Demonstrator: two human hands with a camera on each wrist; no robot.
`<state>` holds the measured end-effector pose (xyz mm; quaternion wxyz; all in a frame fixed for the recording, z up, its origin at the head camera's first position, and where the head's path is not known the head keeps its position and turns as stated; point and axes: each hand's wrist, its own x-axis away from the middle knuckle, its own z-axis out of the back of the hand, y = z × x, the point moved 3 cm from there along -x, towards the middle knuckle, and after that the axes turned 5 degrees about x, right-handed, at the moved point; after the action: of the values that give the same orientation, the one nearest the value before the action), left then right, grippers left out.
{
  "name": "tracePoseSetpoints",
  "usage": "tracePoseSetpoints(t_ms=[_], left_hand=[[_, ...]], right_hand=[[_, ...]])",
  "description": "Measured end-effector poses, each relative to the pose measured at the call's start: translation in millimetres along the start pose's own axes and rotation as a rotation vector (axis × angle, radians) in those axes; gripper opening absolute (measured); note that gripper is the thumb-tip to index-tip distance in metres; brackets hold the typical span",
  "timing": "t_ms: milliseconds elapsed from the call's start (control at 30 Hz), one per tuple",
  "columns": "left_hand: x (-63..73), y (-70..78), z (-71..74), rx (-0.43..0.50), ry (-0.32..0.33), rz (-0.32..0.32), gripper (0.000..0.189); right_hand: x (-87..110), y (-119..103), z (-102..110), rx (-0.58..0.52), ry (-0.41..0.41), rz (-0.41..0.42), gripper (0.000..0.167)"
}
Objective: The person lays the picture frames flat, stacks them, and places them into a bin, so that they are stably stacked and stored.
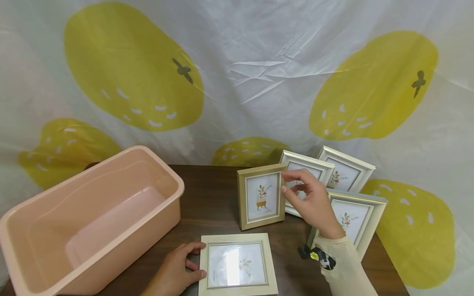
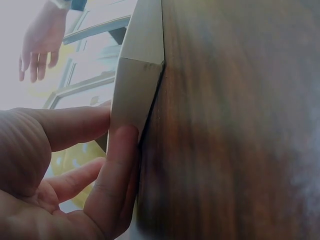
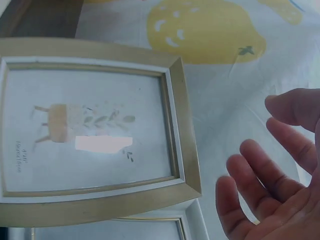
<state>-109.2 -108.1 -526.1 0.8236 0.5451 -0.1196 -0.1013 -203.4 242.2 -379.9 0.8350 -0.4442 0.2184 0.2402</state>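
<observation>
Cream picture frame (image 1: pixel 255 263): lies face up on the worktop (image 1: pixel 207 193), at the lower centre of the head view. My left hand (image 1: pixel 175 267) meets its left edge with bent fingers; thumb and forefinger sit on the border, set apart along it, with a gap between palm and frame. Whether they bear any weight I cannot tell. My right hand (image 1: pixel 312 201) has hold of nothing: its fingers are loosely curved, thumb and forefinger well parted, near the right edge of the standing tan picture frame (image 1: pixel 262 197), right of centre. The right wrist view shows a gap between my fingertips and that frame.

Handling, as I judge it: light and stiff, with a smooth border that may slip. The glare on the front suggests a clear pane; treat it as fragile. Grip by the outer border, thumb on the face, fingers against the side; keep off the pane.

Pose: my left hand enters from the bottom edge, low by the worktop. My right sleeve (image 1: pixel 349 263) rises from the lower right, the hand pointing toward the upper left.

Outward: three pale picture frames (image 1: pixel 357 218) stand at the right, a pink tub (image 1: pixel 140 246) fills the lower left, and a lemon-print cloth (image 1: pixel 252 41) hangs behind.
</observation>
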Motion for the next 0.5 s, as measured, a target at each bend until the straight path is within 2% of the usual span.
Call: tracePoseSetpoints(t_ms=[267, 500], left_hand=[[-0.4, -0.1, -1.0, -0.008, 0.01, 0.002, 0.063], [-0.1, -1.6, -0.1, -0.006, 0.006, 0.008, 0.063]], right_hand=[[-22.9, 14, -6, 0.092, 0.036, -0.014, 0.035], [-26.9, 34, -17, 0.108, 0.009, -0.063, 0.033]])
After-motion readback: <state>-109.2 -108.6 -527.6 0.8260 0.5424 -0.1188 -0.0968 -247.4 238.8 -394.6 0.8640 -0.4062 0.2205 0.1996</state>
